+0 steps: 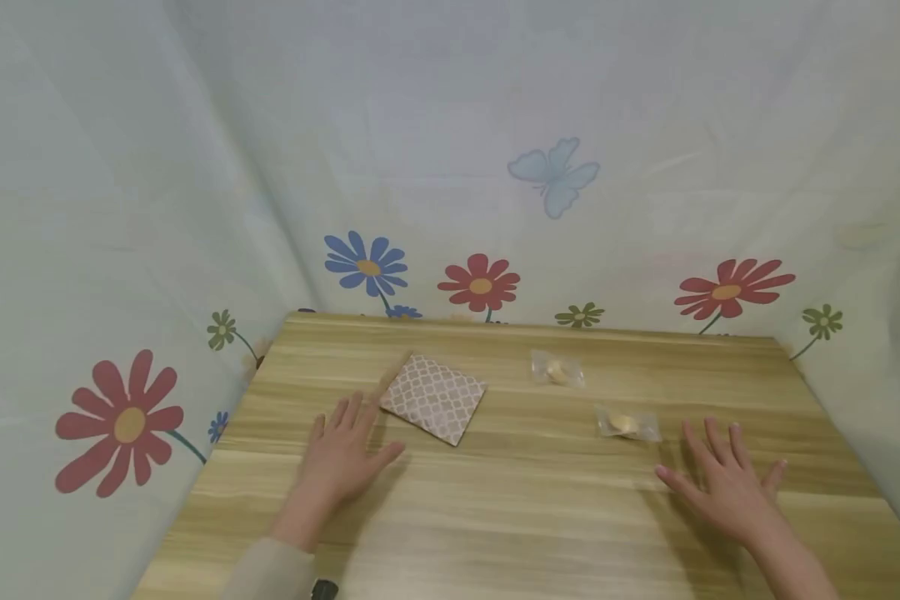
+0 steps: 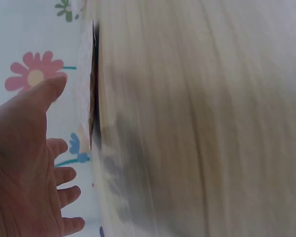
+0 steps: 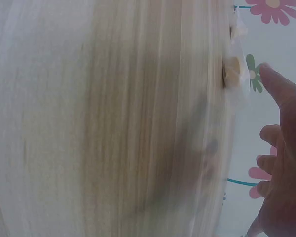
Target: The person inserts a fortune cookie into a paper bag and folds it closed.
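My left hand point(image 1: 340, 460) is spread over the wooden table, palm down and holding nothing. Just beyond its fingertips lies a flat rectangular packet point(image 1: 433, 398) with a beige and white lattice pattern. In the left wrist view this packet point(image 2: 85, 84) appears edge-on, thin and pale. On the other side, my right hand point(image 1: 735, 492) hovers with fingers apart, also holding nothing. To its left rests a small clear wrapper point(image 1: 627, 423) with a round yellowish piece inside. A second such wrapper point(image 1: 557, 369) lies farther back. The right wrist view shows one wrapped piece point(image 3: 234, 71) near the thumb.
The wood-grain table point(image 1: 510, 517) ends at a pale cloth backdrop point(image 1: 435, 142) printed with flowers and a butterfly, which also runs along both sides. A small dark object point(image 1: 325, 590) shows at the bottom edge, beside the left sleeve point(image 1: 270, 571).
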{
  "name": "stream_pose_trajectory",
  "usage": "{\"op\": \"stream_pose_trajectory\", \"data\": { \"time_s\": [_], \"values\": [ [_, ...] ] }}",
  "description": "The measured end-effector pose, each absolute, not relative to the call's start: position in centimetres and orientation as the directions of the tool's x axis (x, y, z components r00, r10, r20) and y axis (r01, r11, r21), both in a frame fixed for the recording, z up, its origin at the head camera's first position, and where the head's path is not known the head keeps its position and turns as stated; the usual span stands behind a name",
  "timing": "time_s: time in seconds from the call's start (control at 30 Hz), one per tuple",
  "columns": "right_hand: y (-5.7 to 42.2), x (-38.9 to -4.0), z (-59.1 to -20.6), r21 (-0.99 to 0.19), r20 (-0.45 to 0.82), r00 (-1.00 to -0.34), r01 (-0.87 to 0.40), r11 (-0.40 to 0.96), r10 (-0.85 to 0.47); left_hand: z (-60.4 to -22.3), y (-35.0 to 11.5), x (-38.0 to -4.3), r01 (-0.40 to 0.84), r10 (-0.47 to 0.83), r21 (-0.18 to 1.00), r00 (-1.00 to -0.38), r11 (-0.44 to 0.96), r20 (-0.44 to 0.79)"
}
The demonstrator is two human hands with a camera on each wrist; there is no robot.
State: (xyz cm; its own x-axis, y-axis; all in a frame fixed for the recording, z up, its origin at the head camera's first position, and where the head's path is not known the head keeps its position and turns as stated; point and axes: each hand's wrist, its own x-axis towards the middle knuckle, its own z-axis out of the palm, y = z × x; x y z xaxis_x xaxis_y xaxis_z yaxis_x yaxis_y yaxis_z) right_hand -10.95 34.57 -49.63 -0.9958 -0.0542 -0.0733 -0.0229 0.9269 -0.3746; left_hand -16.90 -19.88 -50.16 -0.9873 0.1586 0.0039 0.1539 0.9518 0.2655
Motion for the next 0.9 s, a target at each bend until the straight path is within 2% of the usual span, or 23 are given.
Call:
{"op": "stream_pose_trajectory", "data": {
  "time_s": [0.5,0.77,0.9],
  "values": [
    [34.1,-11.6,-49.5,-0.364,-0.077,-0.996,-0.023,0.931,-0.054,-49.4,-12.9,-21.0,0.16,0.167,0.266,-0.986,0.951,-0.002],
    [33.2,-12.1,-49.0,-0.352,-0.063,-0.996,-0.043,0.935,-0.07,-50.2,-10.9,-22.6,0.118,0.125,0.204,-0.992,0.972,-0.025],
    [32.9,-12.3,-49.2,-0.338,-0.042,-0.996,-0.064,0.939,-0.083,-50.6,-10.3,-23.1,0.095,0.107,0.221,-0.993,0.971,-0.043]
  ]
}}
